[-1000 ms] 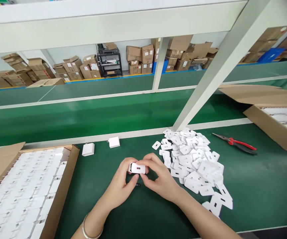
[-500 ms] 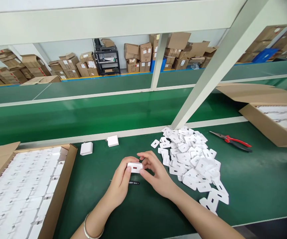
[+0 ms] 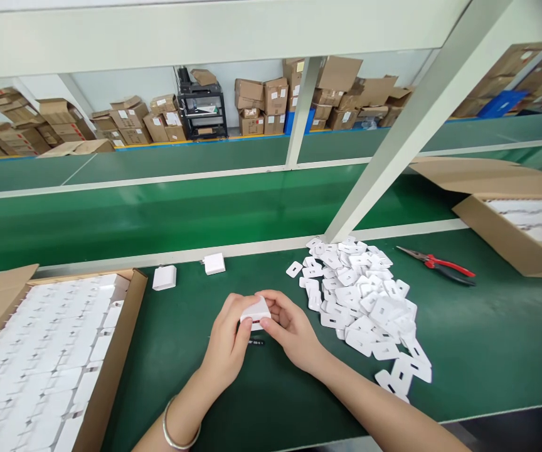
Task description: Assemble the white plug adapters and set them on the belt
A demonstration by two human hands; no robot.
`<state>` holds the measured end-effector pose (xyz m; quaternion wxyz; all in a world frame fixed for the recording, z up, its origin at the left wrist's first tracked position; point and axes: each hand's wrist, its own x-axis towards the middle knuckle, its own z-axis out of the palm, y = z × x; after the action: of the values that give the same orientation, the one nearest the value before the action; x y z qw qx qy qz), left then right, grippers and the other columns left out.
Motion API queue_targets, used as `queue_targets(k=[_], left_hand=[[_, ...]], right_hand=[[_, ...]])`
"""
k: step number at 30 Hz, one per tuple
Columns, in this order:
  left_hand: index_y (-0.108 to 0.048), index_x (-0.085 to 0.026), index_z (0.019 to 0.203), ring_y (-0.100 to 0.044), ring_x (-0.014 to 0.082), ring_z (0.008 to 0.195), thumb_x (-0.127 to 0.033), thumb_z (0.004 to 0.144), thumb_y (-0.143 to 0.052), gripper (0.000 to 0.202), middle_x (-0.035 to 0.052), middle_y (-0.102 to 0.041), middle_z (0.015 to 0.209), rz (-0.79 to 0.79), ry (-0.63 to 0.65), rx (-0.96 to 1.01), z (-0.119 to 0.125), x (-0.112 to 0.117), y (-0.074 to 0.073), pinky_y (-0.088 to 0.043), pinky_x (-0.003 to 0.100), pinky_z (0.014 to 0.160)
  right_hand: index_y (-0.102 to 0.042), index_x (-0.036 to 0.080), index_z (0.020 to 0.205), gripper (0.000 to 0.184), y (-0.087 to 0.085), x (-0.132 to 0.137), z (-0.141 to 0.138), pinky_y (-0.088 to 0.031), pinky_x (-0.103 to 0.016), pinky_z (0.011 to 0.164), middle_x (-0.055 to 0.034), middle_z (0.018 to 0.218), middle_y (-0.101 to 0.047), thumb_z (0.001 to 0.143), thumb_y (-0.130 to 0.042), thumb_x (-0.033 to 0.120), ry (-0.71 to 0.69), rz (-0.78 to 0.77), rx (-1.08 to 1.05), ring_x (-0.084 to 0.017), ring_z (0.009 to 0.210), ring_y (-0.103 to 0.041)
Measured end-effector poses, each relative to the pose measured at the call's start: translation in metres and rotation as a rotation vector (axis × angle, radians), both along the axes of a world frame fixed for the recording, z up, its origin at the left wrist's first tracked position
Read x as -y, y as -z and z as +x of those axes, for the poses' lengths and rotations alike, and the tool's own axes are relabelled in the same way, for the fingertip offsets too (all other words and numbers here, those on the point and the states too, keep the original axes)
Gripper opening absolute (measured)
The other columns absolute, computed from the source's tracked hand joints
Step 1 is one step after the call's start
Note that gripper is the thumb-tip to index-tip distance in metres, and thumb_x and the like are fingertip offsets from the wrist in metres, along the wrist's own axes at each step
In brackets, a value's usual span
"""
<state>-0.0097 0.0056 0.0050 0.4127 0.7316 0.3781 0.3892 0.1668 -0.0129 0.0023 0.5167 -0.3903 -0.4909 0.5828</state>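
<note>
White charger block [image 3: 255,312], small, boxy, hard-shelled, held just above the green bench mat [image 3: 487,351], front centre. Left hand [image 3: 228,342] pinches its near-left edge, thumb on top, fingers curled under. Right hand [image 3: 290,329] closes on the right end, fingertips wrapped over the far side. Both grips shut on it, no slack showing. A dark slot shows on the near face.

Judged light, rigid, smooth and a bit slippery; best taken by the flat sides, clear of the slot.

Small black marked strip [image 3: 255,343] lies on the mat just below. Heap of white die-cut inserts [image 3: 362,298] right of the hands. Two loose chargers [image 3: 164,277] [image 3: 214,263] farther back. Red-handled pliers [image 3: 443,266] beyond the heap. Open carton of white parts [image 3: 45,358] at left.
</note>
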Motion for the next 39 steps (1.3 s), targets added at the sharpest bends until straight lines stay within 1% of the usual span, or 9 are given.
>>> queue_targets(k=[5,9,12,16,20,24,31,36,39], left_hand=[[-0.066,-0.027,0.123,-0.057,0.0216,0.094,-0.039,0.108,-0.041,0.031,0.0064,-0.059,0.105,-0.008,-0.039,0.052,0.004,-0.002,0.006,-0.047,0.033,0.081],[-0.069,-0.026,0.119,-0.056,0.0217,0.091,-0.041,0.108,-0.041,0.033,0.0064,-0.06,0.101,-0.018,-0.045,0.102,0.007,-0.002,0.007,-0.047,0.033,0.078],[-0.068,-0.027,0.123,-0.056,0.0222,0.094,-0.042,0.109,-0.039,0.036,0.0066,-0.059,0.104,-0.031,-0.033,0.137,0.008,0.0,0.006,-0.047,0.034,0.082],[-0.064,-0.028,0.133,-0.056,0.0235,0.1,-0.046,0.11,-0.027,0.047,0.0083,-0.057,0.111,-0.076,0.014,0.14,0.005,0.001,0.005,-0.048,0.037,0.087],[-0.069,-0.026,0.124,-0.054,0.0223,0.093,-0.043,0.109,-0.035,0.04,0.0069,-0.056,0.103,0.002,-0.013,0.093,0.004,-0.001,0.008,-0.046,0.034,0.08],[-0.07,-0.027,0.122,-0.054,0.0208,0.089,-0.04,0.109,-0.036,0.038,0.0057,-0.055,0.099,0.03,-0.037,0.078,0.006,-0.001,0.009,-0.045,0.033,0.077],[-0.063,-0.027,0.133,-0.056,0.0236,0.098,-0.046,0.11,-0.027,0.046,0.0079,-0.056,0.11,-0.031,-0.024,0.078,0.008,0.004,0.007,-0.047,0.038,0.085],[-0.066,-0.027,0.125,-0.056,0.0227,0.097,-0.042,0.109,-0.035,0.038,0.0068,-0.058,0.106,-0.023,-0.049,0.059,0.011,0.001,0.008,-0.046,0.036,0.085],[-0.067,-0.025,0.122,-0.056,0.0217,0.093,-0.042,0.109,-0.036,0.038,0.0063,-0.058,0.102,-0.021,-0.066,0.088,0.012,0.0,0.01,-0.047,0.034,0.082]], right_hand=[[-0.061,0.027,0.124,0.033,0.003,0.0,-0.004,-0.055,-0.036,0.091,-0.0047,0.106,-0.066,0.099,-0.062,0.048,0.003,0.017,0.035,-0.019,0.097,-0.064],[-0.064,0.026,0.119,0.032,0.005,0.0,-0.006,-0.056,-0.036,0.087,-0.0027,0.096,-0.064,0.095,-0.068,0.046,0.062,0.002,0.086,-0.02,0.092,-0.065],[-0.065,0.026,0.12,0.034,0.004,0.0,-0.006,-0.056,-0.036,0.085,-0.0028,0.096,-0.063,0.093,-0.071,0.046,0.088,0.024,0.09,-0.019,0.089,-0.064],[-0.064,0.027,0.12,0.035,0.001,0.001,-0.004,-0.056,-0.036,0.084,-0.0041,0.102,-0.063,0.092,-0.07,0.048,0.108,0.075,0.122,-0.02,0.092,-0.064],[-0.062,0.026,0.121,0.036,0.001,0.0,-0.005,-0.055,-0.035,0.082,-0.0052,0.104,-0.064,0.095,-0.065,0.05,0.073,0.089,0.109,-0.019,0.09,-0.063],[-0.063,0.025,0.117,0.035,0.004,0.0,-0.007,-0.054,-0.035,0.08,-0.0033,0.096,-0.064,0.094,-0.067,0.05,0.082,0.051,0.094,-0.019,0.087,-0.063],[-0.064,0.025,0.114,0.034,0.003,-0.003,-0.006,-0.055,-0.034,0.079,-0.0022,0.093,-0.065,0.091,-0.071,0.05,0.114,0.021,0.105,-0.019,0.086,-0.064],[-0.063,0.025,0.113,0.032,0.001,-0.003,-0.005,-0.055,-0.034,0.08,-0.0032,0.095,-0.066,0.099,-0.056,0.053,0.09,0.055,0.129,-0.019,0.086,-0.064],[-0.062,0.025,0.112,0.03,0.0,-0.002,-0.006,-0.056,-0.035,0.081,-0.0023,0.093,-0.065,0.097,-0.061,0.051,0.086,0.046,0.155,-0.019,0.083,-0.063]])
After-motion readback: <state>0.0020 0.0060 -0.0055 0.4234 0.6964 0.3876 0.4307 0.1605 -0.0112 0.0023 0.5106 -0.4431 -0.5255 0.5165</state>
